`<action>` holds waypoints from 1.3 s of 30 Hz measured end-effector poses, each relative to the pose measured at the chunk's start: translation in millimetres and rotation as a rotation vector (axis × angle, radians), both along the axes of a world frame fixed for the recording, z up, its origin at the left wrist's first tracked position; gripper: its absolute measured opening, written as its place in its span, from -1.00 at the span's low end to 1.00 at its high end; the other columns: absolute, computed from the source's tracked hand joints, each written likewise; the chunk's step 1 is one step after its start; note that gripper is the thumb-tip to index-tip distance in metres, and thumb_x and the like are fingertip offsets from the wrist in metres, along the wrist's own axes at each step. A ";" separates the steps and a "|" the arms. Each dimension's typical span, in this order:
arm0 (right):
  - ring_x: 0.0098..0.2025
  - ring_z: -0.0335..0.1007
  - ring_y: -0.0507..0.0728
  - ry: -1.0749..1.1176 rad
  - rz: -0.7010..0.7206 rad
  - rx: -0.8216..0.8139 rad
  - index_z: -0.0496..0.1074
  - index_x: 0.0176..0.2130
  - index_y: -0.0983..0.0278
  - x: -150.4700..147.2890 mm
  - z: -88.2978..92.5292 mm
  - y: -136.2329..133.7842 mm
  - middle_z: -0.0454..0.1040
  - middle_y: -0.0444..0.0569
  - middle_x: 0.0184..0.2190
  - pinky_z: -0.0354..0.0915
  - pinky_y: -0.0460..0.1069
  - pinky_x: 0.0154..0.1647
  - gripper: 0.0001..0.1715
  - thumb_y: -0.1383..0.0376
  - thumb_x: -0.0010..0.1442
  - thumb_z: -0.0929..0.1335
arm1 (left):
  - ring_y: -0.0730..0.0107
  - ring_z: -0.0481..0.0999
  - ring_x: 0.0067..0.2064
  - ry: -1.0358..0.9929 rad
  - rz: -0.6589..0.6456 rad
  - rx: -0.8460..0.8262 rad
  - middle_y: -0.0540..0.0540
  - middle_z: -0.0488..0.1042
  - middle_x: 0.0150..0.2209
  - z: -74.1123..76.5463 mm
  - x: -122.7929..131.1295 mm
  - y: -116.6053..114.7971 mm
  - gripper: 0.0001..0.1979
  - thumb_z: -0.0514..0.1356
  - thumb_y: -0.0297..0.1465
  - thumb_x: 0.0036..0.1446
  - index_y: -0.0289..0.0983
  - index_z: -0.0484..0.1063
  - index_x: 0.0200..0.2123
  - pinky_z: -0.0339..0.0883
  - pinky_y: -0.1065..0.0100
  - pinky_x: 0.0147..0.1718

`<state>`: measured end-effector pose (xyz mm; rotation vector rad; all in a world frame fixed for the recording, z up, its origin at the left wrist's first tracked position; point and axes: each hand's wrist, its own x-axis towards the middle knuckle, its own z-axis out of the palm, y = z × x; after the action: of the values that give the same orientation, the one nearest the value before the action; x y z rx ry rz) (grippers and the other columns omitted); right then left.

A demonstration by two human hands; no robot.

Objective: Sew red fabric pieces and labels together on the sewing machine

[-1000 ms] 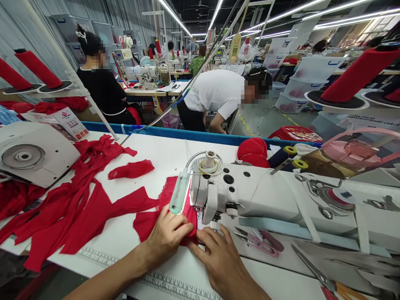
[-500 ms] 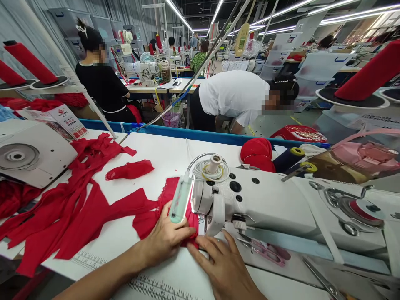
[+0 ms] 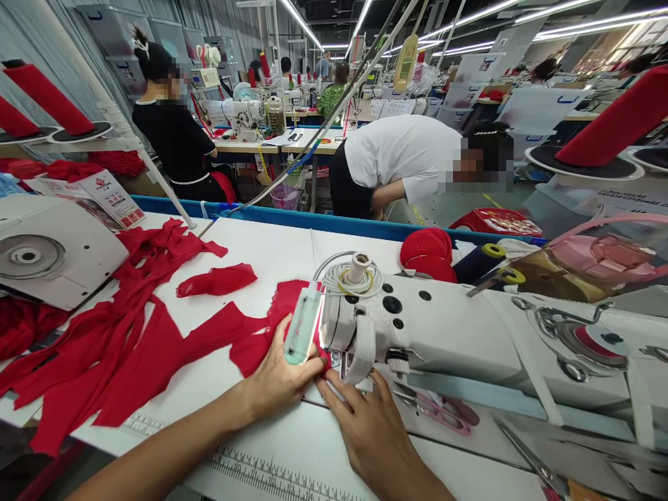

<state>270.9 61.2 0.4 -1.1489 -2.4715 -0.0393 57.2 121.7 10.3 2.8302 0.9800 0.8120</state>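
A piece of red fabric [image 3: 286, 299] lies at the needle end of a white sewing machine [image 3: 449, 327], partly behind a clear guard [image 3: 303, 327]. My left hand [image 3: 279, 376] is closed on the fabric's near part, thumb pointing toward the presser foot; the guard covers some of its fingers. My right hand [image 3: 368, 424] rests palm down just in front of the foot, fingers stretched out and slightly apart. Its fingertips are at the near edge of the fabric, close to my left thumb. The needle is hidden behind the machine head.
Red fabric strips [image 3: 140, 334] spread over the left of the white table. Pink-handled thread snips [image 3: 443, 410] and large scissors [image 3: 532, 452] lie right of my hand. Red thread cones [image 3: 610, 122] stand at the sides. A person in white [image 3: 401, 156] bends beyond the blue table edge.
Both hands have moved slightly away from me, toward the presser foot, and the red fabric has slid the same way. Less of it shows at my fingertips. The person in white has shifted right.
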 end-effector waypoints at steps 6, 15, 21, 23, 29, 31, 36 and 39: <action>-0.13 0.34 0.17 0.038 0.021 0.033 0.37 0.18 0.25 -1.4 1.8 -3.2 0.48 -0.07 0.10 -0.20 0.17 0.28 -0.35 0.51 0.11 0.31 | 0.34 0.41 -0.28 -0.047 0.050 0.016 -0.04 0.44 -0.34 0.7 2.6 -10.3 -0.66 0.03 -0.69 0.07 -0.23 0.45 -0.23 0.37 -0.01 0.00; -0.14 0.35 0.16 0.082 0.021 0.040 0.41 0.12 0.26 -2.3 3.1 -2.4 0.51 -0.08 0.06 -0.18 0.16 0.28 -0.41 0.54 0.10 0.29 | 0.34 0.40 -0.32 -0.050 0.045 -0.025 -0.02 0.44 -0.40 0.4 -1.9 -7.5 -0.68 0.06 -0.67 0.07 -0.22 0.47 -0.24 0.37 -0.03 0.00; -0.17 0.37 0.14 0.162 -0.022 0.009 0.38 0.17 0.23 0.5 8.2 3.1 0.55 -0.07 -0.11 -0.04 0.18 0.26 -0.45 0.49 0.22 0.26 | 0.31 0.44 -0.29 0.080 -0.032 0.164 -0.07 0.49 -0.32 6.0 0.9 -10.9 -0.69 0.00 -0.68 0.17 -0.27 0.44 -0.18 0.44 -0.03 -0.09; -0.11 0.36 0.18 0.142 -0.065 -0.006 0.37 0.19 0.24 1.9 9.8 7.9 0.54 -0.01 -0.19 0.07 0.17 0.20 -0.47 0.48 0.27 0.22 | 0.28 0.47 -0.24 0.133 -0.034 0.212 -0.11 0.51 -0.26 8.9 3.4 -13.9 -0.73 0.01 -0.66 0.25 -0.29 0.44 -0.16 0.47 0.04 -0.14; -0.12 0.35 0.23 -0.004 -0.079 0.069 0.38 0.19 0.24 1.5 1.3 12.2 0.54 0.02 -0.21 0.07 0.19 0.14 -0.33 0.55 0.13 0.23 | 0.29 0.48 -0.30 0.207 -0.027 0.071 -0.19 0.53 -0.24 17.0 -1.1 -23.4 -0.68 -0.03 -0.68 0.23 -0.38 0.42 -0.07 0.51 0.13 -0.25; -0.24 0.34 0.22 -0.035 -0.093 0.108 0.38 0.20 0.25 1.4 -5.1 10.0 0.52 -0.02 -0.36 0.03 0.23 0.16 -0.27 0.56 0.06 0.25 | 0.27 0.50 -0.25 0.174 -0.039 -0.012 -0.20 0.54 -0.17 16.6 -6.8 -24.6 -0.62 -0.03 -0.69 0.18 -0.35 0.40 -0.01 0.51 0.09 -0.19; 0.00 0.33 0.33 -0.060 -0.145 0.087 0.31 0.26 0.14 3.8 -14.7 8.2 0.55 0.03 -0.21 0.06 0.24 0.12 -0.17 0.51 0.00 0.32 | 0.26 0.52 -0.16 0.121 -0.035 -0.024 -0.17 0.57 -0.13 13.3 -12.8 -20.7 -0.54 -0.04 -0.74 0.14 -0.28 0.41 -0.01 0.49 0.01 -0.09; 0.01 0.33 0.34 -0.121 -0.185 0.051 0.24 0.30 0.10 5.2 -11.6 9.6 0.53 0.05 -0.07 0.13 0.25 0.08 -0.09 0.52 -0.01 0.33 | 0.25 0.52 -0.13 0.114 -0.036 0.005 -0.13 0.57 -0.15 15.7 -9.7 -14.5 -0.56 -0.05 -0.73 0.16 -0.26 0.42 -0.04 0.46 -0.02 -0.04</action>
<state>276.1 70.8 -11.2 -1.3863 -2.4434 -0.2303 47.4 107.2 26.0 2.9176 0.9373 0.6574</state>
